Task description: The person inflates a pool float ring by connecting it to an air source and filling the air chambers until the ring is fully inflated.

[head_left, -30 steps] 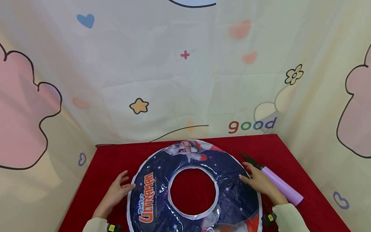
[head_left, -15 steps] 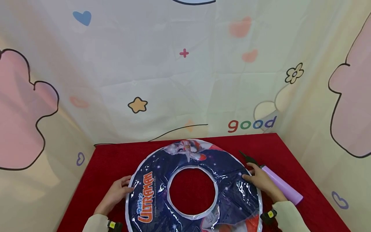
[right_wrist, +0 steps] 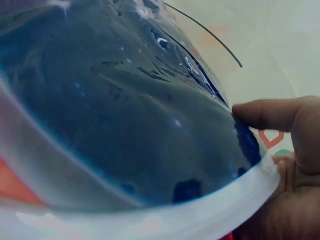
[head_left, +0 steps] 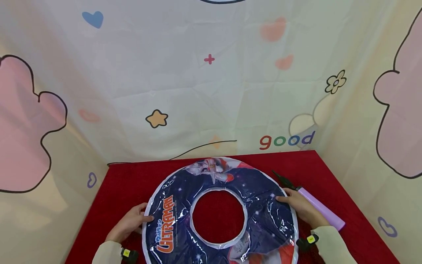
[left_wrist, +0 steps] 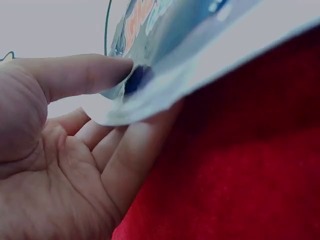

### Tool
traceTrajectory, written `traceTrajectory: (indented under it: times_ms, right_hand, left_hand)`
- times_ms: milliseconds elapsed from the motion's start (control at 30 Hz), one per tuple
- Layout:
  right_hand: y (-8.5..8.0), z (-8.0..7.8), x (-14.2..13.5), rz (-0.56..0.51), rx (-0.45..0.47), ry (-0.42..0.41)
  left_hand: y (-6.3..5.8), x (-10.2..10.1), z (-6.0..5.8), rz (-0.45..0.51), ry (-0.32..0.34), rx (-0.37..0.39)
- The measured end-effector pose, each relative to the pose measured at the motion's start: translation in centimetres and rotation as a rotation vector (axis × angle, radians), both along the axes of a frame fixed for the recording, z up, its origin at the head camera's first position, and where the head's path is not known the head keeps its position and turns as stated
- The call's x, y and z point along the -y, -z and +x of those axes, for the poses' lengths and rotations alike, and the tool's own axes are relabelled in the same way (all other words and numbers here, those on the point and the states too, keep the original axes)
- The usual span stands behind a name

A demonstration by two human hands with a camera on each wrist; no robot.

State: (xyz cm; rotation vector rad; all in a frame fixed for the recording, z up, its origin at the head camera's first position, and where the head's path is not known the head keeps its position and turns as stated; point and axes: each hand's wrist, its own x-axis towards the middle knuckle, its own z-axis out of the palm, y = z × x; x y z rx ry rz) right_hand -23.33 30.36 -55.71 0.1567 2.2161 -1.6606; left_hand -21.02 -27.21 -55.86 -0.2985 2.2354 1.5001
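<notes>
A dark blue swim ring [head_left: 263, 205] with a white edge and orange "ULTRAMAN" lettering lies on the red cloth. At its left edge my left hand [head_left: 129, 222] pinches the rim, thumb on top. The left wrist view shows that hand's fingers [left_wrist: 135, 155] under the white seam of the ring [left_wrist: 225, 65]. My right hand [head_left: 304, 207] grips the right edge, thumb over the blue vinyl. In the right wrist view the thumb [right_wrist: 267, 114] presses the ring [right_wrist: 140, 115], while the other fingers are mostly hidden beneath the rim.
To the right of the ring, a lilac hand pump [head_left: 323, 209] with a black nozzle lies slantwise beside my right forearm. Red cloth [head_left: 128, 183] covers the table. A pale printed curtain [head_left: 184, 73] hangs behind and along both sides.
Both hands have closed onto the ring's edges; a second ago the left fingers were spread beside it and the right hand lay over its edge. The ring has barely moved.
</notes>
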Motion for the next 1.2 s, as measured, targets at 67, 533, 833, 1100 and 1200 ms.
traceTrajectory:
  times_ms: [67, 533, 833, 1100, 1200]
  right_hand:
    - [0.0, 0.0, -0.2, -0.051, 0.010, -0.051]
    - [-1.0, -0.3, -0.3, -0.079, -0.079, -0.046]
    - [-1.6, -0.8, -0.6, -0.070, -0.133, 0.011]
    - [-1.8, -1.2, -0.7, -0.069, -0.198, 0.021]
    - [-2.0, -1.3, -0.7, -0.069, -0.222, 0.036]
  left_hand:
    - [-0.1, 0.1, 0.2, 0.018, 0.032, 0.003]
    - [-0.5, -0.1, 0.1, 0.131, -0.013, -0.124]
    - [-0.6, 0.0, -0.4, 0.027, -0.110, -0.178]
    - [-0.6, 0.0, -0.8, -0.015, -0.144, -0.256]
    - [-0.8, 0.0, -1.1, -0.020, -0.159, -0.257]
